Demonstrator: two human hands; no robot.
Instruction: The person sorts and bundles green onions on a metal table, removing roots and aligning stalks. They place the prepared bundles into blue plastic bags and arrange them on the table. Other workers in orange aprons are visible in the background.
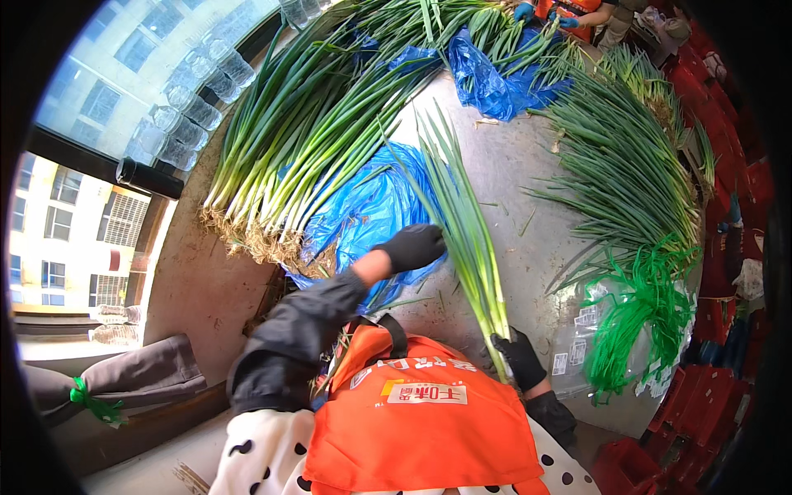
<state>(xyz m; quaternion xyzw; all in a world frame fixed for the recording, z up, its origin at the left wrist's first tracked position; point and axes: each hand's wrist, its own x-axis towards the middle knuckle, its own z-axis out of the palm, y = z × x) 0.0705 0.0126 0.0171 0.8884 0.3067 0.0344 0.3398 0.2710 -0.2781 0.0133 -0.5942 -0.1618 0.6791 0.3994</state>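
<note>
My right hand (521,359), in a black glove, grips a small bunch of green onions (467,247) near its root end, close to my orange apron. The leaves point away from me across the metal table (513,216). My left hand (416,247), gloved in black too, is beside the leaves at mid-length; its fingers look curled, and whether they hold a leaf is not clear. Beyond the left hand lies crumpled blue plastic film (371,204). A big pile of green onions with roots (297,161) rests on its left part.
More green onions (625,161) lie on the right, with green plastic ties (643,322) on clear labelled bags (566,359). Water bottles (179,127) line the window. A co-worker's blue-gloved hands (566,21) are at the far end. Red crates (699,402) stand at right.
</note>
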